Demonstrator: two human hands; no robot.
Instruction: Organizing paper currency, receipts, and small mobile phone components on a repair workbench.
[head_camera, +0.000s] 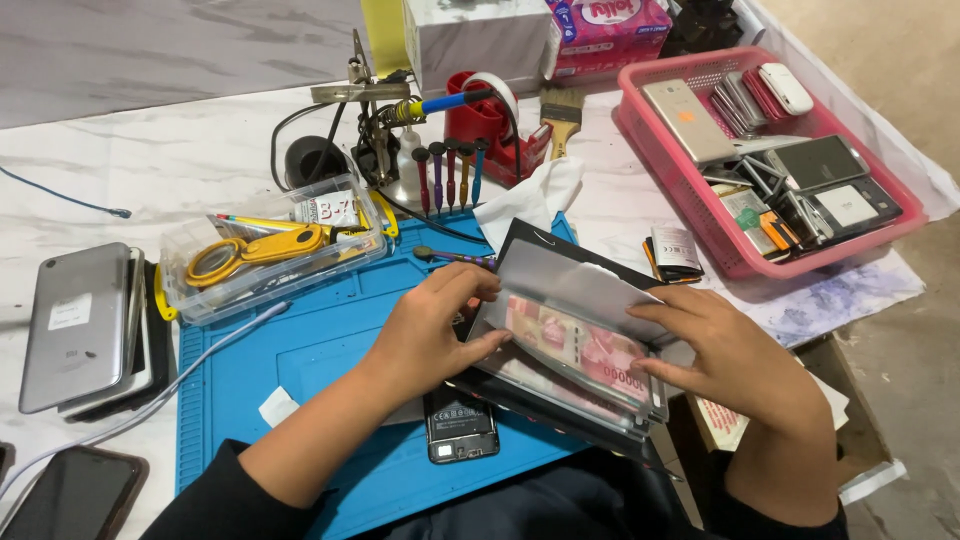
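Both hands are closed on a clear plastic sleeve with pink printed paper inside: the left hand has its fingers curled over the sleeve's near-left edge with the thumb pressed under it, and the right hand pinches the opposite edge, its fingers laid flat along the top and the thumb beneath. The sleeve rests tilted on a dark, flat folder-like case, lifted slightly at the side toward the person, so the handling looks to be in its middle: the sleeve is out and gripped, not yet laid flat or put away, and whether its mouth is open cannot be told. Just below the left fingers lies a black phone part on the blue work mat. Just beyond the fingers sit a loose screwdriver and a crumpled white tissue; further off stand a row of precision screwdrivers, a red tape dispenser and a brush. Left of the left fingers is a clear plastic box holding a yellow tool, and past it a stack of phones. Beyond the right fingers are a small battery and a pink basket of phones and parts. All of it sits on a white, marble-patterned bench, with a bare floor beyond its far edge.
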